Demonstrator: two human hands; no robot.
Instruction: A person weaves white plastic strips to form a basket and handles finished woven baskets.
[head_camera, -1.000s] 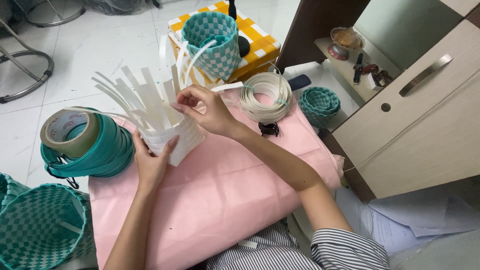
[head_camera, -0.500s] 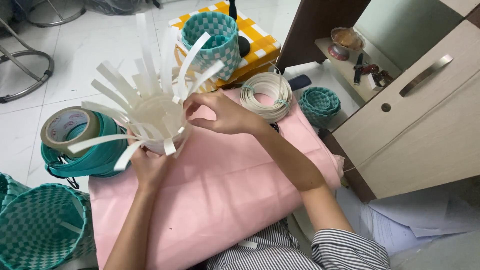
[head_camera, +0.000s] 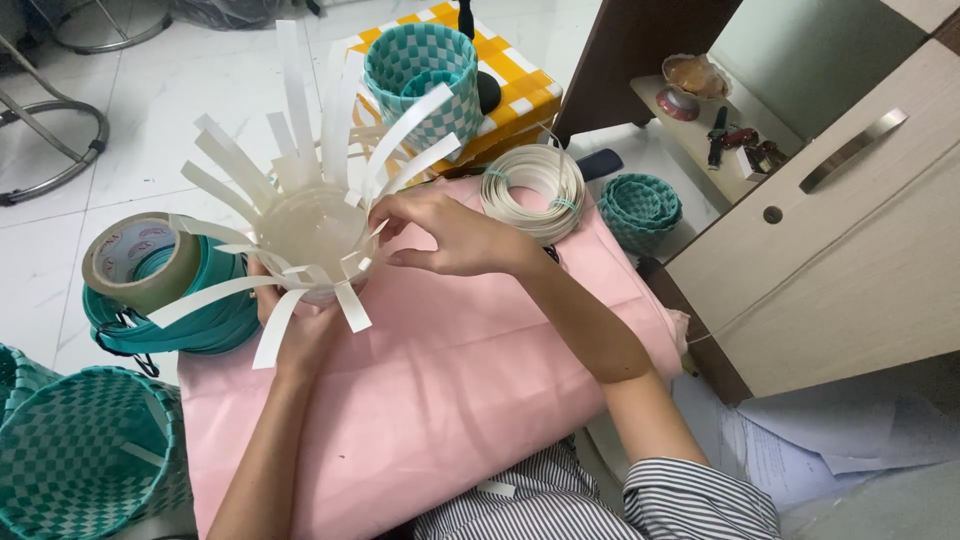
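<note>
A half-woven white basket (head_camera: 312, 235) of plastic strips is held upright over a pink cloth (head_camera: 450, 390), its loose strips fanning up and outward. My left hand (head_camera: 300, 325) cups it from below. My right hand (head_camera: 450, 235) pinches a strip at the basket's right rim. A coil of white strip (head_camera: 535, 190) lies on the cloth just behind my right hand.
A brown tape roll (head_camera: 135, 260) sits on teal strip coils at the left. Teal-and-white woven baskets stand at the lower left (head_camera: 75, 460), on a yellow checked box (head_camera: 420, 65), and beside a cabinet (head_camera: 640, 205). A wooden drawer unit (head_camera: 830, 250) fills the right.
The basket has been turned from lying on its side to standing upright, mouth toward me. My right hand shifted to its right rim.
</note>
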